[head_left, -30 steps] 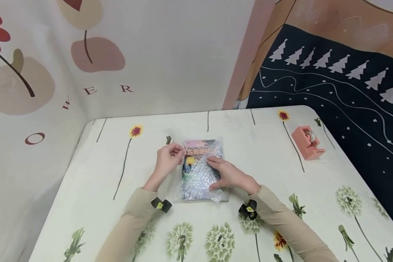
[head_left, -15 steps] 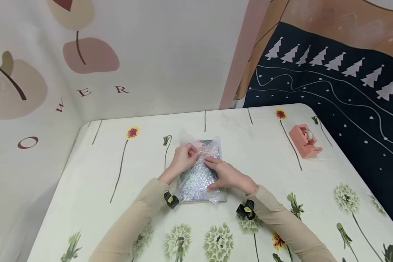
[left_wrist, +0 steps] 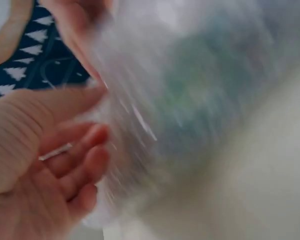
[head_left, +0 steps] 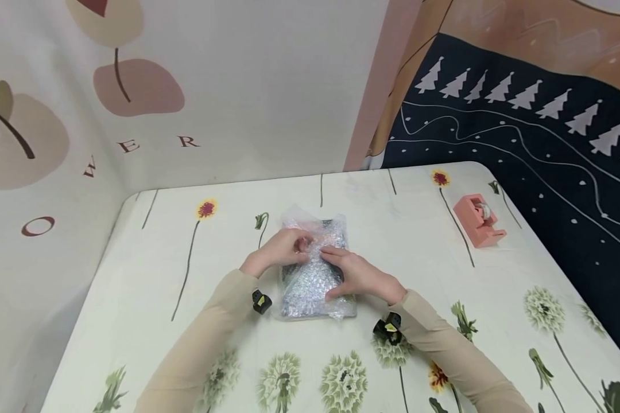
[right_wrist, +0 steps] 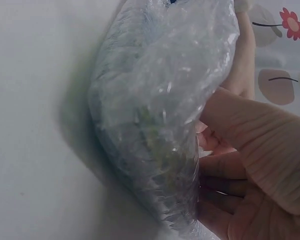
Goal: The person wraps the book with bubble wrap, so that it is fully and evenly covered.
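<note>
A sheet of bubble wrap [head_left: 310, 295] is folded around a flat, book-like item with a colourful cover, lying on the table. The cover is mostly veiled by the wrap; its blurred green and blue show through in the left wrist view. My left hand [head_left: 281, 250] is at the upper left of the packet, its curled fingers and thumb pinching the wrap's flap. My right hand [head_left: 365, 279] rests on the packet's right side, thumb and fingers spread with the fingertips pressing the wrap. In the right wrist view, the wrap [right_wrist: 180, 85] bulges up beside the right thumb.
A pink tape dispenser [head_left: 477, 222] with a roll of tape stands at the table's right. The table [head_left: 227, 246] has a white flower-print cover. Behind it hang a pale printed curtain [head_left: 268, 86] and a dark cloth [head_left: 496, 132] with white trees.
My left hand has drawn the bubble wrap's left flap rightward over the cover, hiding the printed picture and lettering. My right hand has stayed on the packet. The head view has shifted slightly.
</note>
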Available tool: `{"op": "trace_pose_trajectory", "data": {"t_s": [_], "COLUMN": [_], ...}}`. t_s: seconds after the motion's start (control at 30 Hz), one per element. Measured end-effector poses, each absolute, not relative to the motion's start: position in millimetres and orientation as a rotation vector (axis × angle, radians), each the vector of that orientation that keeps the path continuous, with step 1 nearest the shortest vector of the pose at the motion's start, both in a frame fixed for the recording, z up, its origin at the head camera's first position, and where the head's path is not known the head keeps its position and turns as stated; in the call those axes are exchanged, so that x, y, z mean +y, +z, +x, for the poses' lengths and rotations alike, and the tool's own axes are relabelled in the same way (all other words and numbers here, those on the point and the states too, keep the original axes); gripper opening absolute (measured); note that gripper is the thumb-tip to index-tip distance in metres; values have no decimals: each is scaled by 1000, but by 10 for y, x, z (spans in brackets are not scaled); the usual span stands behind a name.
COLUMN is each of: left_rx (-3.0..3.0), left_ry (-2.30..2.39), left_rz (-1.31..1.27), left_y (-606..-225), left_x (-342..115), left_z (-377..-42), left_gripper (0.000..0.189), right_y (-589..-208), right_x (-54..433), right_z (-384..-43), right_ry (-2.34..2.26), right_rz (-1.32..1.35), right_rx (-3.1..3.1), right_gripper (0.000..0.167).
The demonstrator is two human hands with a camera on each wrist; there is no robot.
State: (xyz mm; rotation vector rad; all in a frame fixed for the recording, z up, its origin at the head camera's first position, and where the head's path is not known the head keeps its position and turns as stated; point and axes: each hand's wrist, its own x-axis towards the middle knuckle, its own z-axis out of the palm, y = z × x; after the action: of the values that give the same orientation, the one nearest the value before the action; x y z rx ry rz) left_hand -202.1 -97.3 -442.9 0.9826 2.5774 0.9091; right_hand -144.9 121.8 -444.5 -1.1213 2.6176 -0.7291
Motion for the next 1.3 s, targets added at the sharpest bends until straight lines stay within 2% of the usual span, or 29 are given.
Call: {"op": "trace_pose_trajectory", "data": {"t_s": [0.13,0.37,0.7,0.97,1.3], "left_rx": [2696,2713,2629,2658,2670], "left_ry": [742,619,344,199,219], "left_rz": [1033,1161,1192,1315,1265], "left_y": [-4460,-4483,-4372,-4411,-4390], "left_x": [-1011,-1053,-995,-1032,-984], "left_z": [-2054,-2114,-2147,-2149,-2164], "left_gripper": [59,72,101,96,93], "right_y": [-4452,-4434,-4459,-4462,-4455], "right_x": [1212,1213,1239,1236,1257], "right_z": [-1459,-1454,-1469,-1466,-1462], "right_ry": [-706,-680,-696,-696,-726], "right_rz": [-1111,-1096,-1113,-1100,-1128], "right_rx": [2611,2612,2606,2588,2569], "right_gripper": [92,91,92,93,91]}}
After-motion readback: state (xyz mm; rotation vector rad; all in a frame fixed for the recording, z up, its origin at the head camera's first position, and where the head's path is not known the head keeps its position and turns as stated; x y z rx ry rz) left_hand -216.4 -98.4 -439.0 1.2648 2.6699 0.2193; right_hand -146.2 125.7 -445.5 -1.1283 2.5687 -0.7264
